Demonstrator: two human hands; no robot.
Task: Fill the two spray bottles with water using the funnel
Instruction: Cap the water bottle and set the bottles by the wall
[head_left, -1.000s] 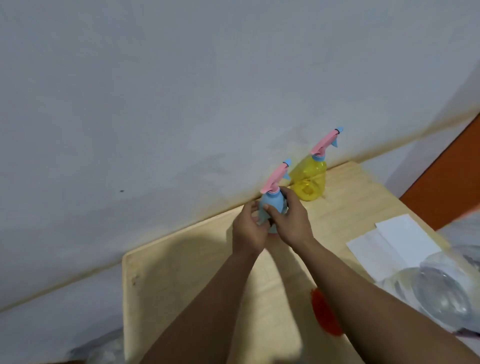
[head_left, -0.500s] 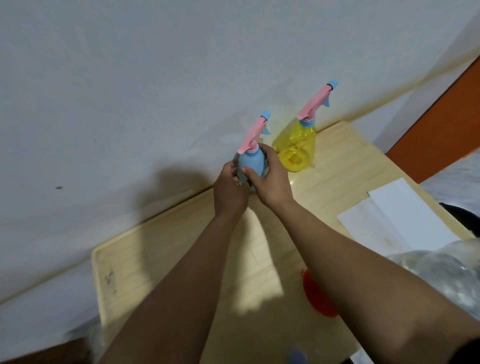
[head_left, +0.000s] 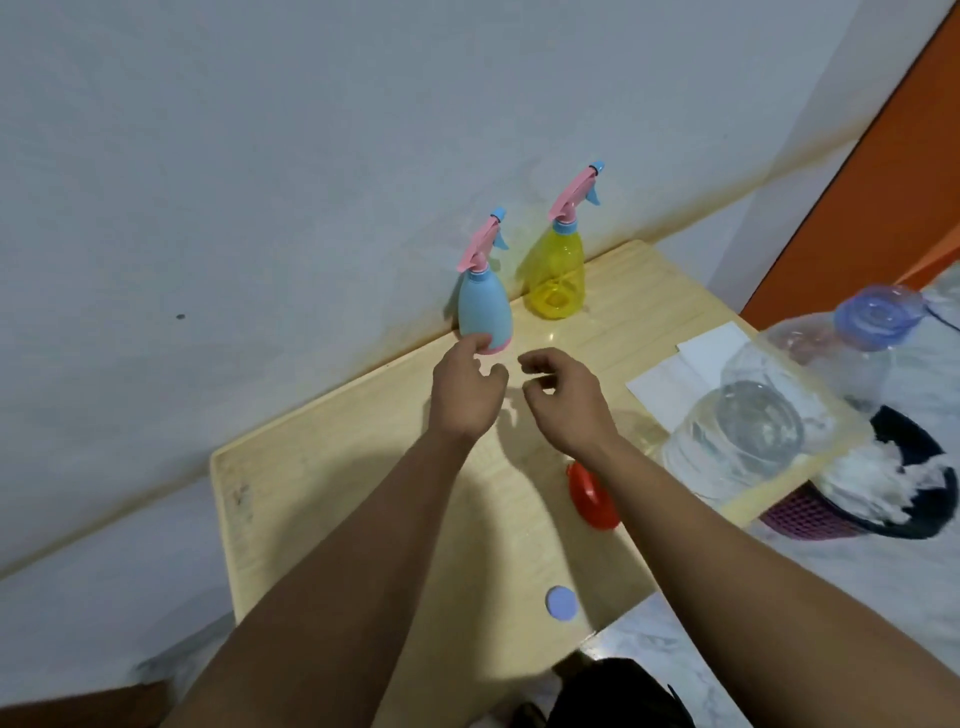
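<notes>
Two spray bottles stand upright at the far edge of the desk (head_left: 322, 488) against the wall — a blue spray bottle (head_left: 484, 312) and, just beside it to the right, a yellow spray bottle (head_left: 555, 275), both with pink trigger heads on. The left hand (head_left: 465, 387) hovers near the blue one's base, fingers (head_left: 475, 343) loosely spread, holding nothing; whether a fingertip touches it is unclear. The right hand (head_left: 563, 400) is empty too — fingers curled but apart. A red funnel (head_left: 592, 493) lies by the right forearm, near a large water jug (head_left: 769, 421). A small blue cap (head_left: 561, 603) sits nearer.
</notes>
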